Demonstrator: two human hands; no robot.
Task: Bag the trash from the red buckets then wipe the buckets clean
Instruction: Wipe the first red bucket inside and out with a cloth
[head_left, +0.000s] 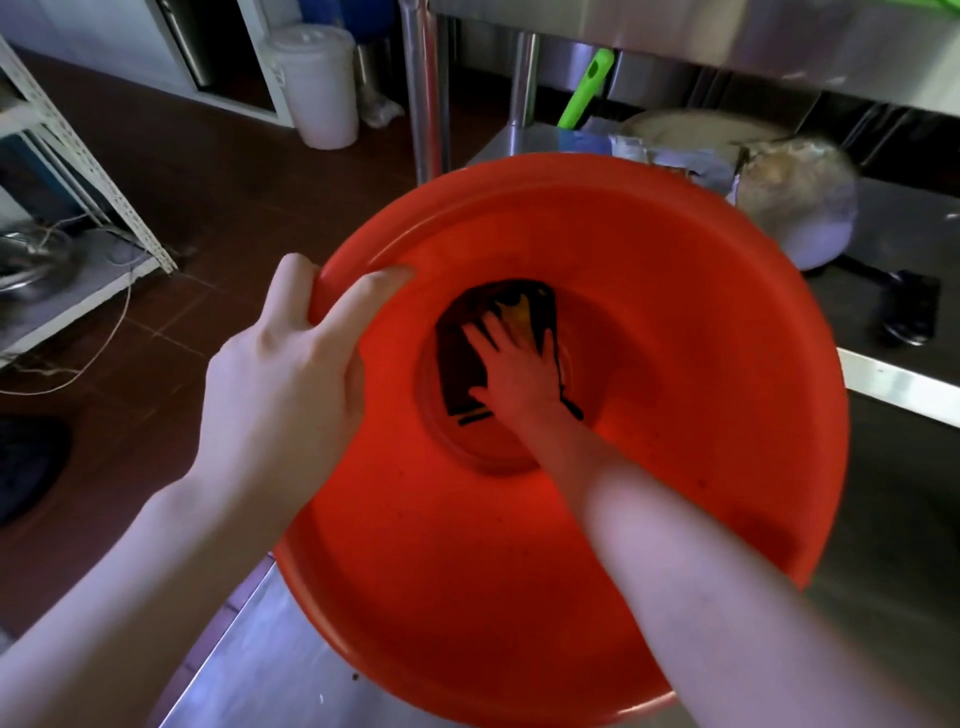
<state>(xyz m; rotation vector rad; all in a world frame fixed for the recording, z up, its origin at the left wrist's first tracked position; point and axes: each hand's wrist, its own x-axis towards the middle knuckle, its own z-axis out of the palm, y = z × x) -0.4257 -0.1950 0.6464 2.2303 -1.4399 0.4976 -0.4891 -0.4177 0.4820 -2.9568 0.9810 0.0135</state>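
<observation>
A large red bucket (675, 322) fills the middle of the head view, its mouth facing me. My left hand (291, 384) grips its left rim, fingers curled over the edge into the bucket. My right arm reaches deep inside, and my right hand (511, 371) lies with spread fingers pressing a dark cloth with a yellow patch (467, 332) flat against the bucket's bottom. Small dark specks dot the inner wall.
The bucket rests at the edge of a steel counter (270, 665). Behind it lie a pot (795, 208), a green-handled tool (584, 96) and a black object (909, 312). A white lidded pail (317, 83) stands on the brown tile floor, a metal rack (78, 171) at left.
</observation>
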